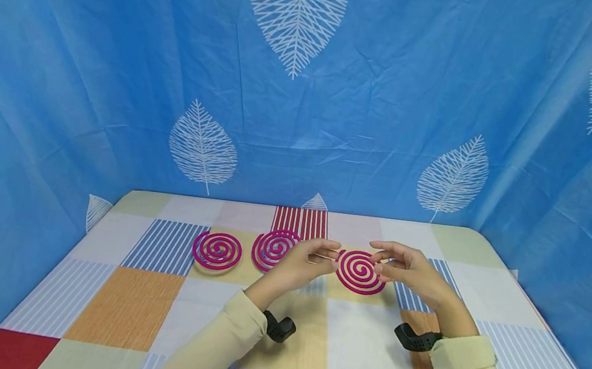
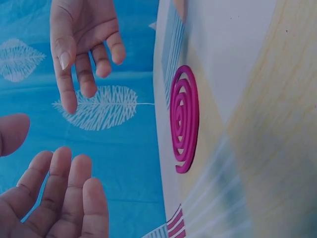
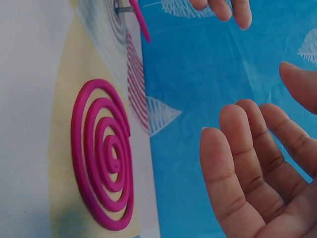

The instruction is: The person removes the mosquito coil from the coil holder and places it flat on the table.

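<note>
Three magenta mosquito coils are on the patchwork cloth: a left coil (image 1: 218,250), a middle coil (image 1: 276,248) and a right coil (image 1: 362,270). My left hand (image 1: 302,263) hovers between the middle and right coils, its fingers loosely bent and holding nothing. Part of the middle coil is hidden behind it. Facing it, my right hand (image 1: 410,274) is held in the air, overlapping the right coil's edge in the head view, also with nothing in its grasp. Both palms face each other in the left wrist view. A small metal stand (image 3: 126,9) shows at a coil in the right wrist view.
The table (image 1: 123,308) has a checked cloth over it. Blue curtains (image 1: 370,108) with white leaf prints enclose the back and both sides. Each wrist wears a black band, the left band (image 1: 279,329) and the right band (image 1: 415,338).
</note>
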### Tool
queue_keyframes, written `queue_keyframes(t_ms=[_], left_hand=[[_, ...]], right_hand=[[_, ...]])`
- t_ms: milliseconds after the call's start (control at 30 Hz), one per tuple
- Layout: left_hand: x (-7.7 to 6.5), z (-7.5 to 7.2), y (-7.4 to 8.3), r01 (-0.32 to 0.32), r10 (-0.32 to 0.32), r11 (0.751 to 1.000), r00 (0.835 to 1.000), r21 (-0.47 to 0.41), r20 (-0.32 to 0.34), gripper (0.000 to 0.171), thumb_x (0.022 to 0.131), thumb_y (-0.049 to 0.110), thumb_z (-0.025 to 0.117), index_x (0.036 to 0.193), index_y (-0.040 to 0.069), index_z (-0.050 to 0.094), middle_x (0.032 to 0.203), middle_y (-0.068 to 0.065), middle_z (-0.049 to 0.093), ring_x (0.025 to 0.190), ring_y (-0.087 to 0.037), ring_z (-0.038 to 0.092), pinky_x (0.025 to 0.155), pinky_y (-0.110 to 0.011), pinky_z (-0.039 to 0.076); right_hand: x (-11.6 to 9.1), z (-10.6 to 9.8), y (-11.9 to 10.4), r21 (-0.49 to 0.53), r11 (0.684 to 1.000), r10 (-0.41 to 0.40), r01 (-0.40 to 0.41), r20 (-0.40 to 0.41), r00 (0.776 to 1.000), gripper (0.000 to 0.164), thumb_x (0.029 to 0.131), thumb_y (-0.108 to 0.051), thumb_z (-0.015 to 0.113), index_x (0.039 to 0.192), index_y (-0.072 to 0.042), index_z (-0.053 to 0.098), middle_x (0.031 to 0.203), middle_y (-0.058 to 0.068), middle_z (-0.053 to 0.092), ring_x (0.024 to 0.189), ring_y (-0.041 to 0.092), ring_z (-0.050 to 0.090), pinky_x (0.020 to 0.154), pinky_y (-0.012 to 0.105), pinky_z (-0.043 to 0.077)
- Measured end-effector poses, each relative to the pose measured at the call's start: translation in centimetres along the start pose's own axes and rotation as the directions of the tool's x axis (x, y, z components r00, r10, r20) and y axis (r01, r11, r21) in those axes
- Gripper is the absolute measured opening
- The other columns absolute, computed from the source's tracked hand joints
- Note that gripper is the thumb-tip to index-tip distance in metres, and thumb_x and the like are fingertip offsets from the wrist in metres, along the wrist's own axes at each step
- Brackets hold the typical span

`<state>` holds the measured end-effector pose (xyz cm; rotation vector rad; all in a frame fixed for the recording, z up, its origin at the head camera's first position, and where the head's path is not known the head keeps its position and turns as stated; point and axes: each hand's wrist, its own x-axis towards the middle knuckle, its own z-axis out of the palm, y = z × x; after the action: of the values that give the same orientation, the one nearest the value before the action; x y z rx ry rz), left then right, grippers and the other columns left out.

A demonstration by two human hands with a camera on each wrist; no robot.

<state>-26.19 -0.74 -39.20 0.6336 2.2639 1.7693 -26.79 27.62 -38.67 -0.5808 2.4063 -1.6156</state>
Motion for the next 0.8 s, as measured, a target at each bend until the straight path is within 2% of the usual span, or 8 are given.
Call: queue_keyframes(t_ms=[100,333,600,800], left_hand=[[-0.4,-0.4,0.2,-0.042,0.042,0.999,0.999,0.022,-0.003,0.042,0.102,0.006,0.07,0.141,-0.006,0.065,0.131,-0.023,0.071,0.117,-0.034,0.071,0.1,-0.037,0.059],[-1.6,-1.1,0.6,-0.072,0.072,0.997,0.997,0.028,-0.012,0.042,0.105,0.01,0.068,0.144,-0.005,0.063,0.137,-0.023,0.068,0.125,-0.036,0.066,0.106,-0.041,0.055],[-2.7,-2.0,0.6,-0.121,0.122,0.992,0.992,0.028,-0.037,0.042,0.106,0.013,0.067,0.144,-0.004,0.062,0.136,-0.021,0.068,0.126,-0.035,0.065,0.11,-0.043,0.051],[-3.2,-2.6,0.8,-0.157,0.157,0.988,0.986,0.004,-0.06,0.042,0.106,0.011,0.067,0.145,-0.003,0.062,0.136,-0.019,0.068,0.125,-0.034,0.066,0.109,-0.042,0.051]], right_hand=[[-0.1,0.2,-0.6,-0.014,1.0,-0.022,0.022,-0.001,1.0,0.054,0.105,-0.006,0.067,0.152,0.013,0.049,0.131,0.036,0.062,0.107,0.024,0.074,0.091,0.034,0.062],[-0.4,0.7,-1.8,-0.035,0.997,-0.061,0.062,0.01,0.998,0.052,0.104,-0.006,0.069,0.15,0.011,0.053,0.126,0.026,0.068,0.106,0.02,0.073,0.091,0.027,0.06],[-0.7,1.2,-2.8,-0.054,0.991,-0.124,0.125,0.007,0.992,0.049,0.103,-0.001,0.069,0.147,0.013,0.055,0.121,0.021,0.07,0.105,0.02,0.072,0.089,0.026,0.06],[-0.7,1.5,-3.4,-0.1,0.983,-0.156,0.154,-0.012,0.988,0.047,0.102,-0.002,0.07,0.146,0.01,0.058,0.121,0.02,0.07,0.107,0.015,0.069,0.089,0.027,0.06]])
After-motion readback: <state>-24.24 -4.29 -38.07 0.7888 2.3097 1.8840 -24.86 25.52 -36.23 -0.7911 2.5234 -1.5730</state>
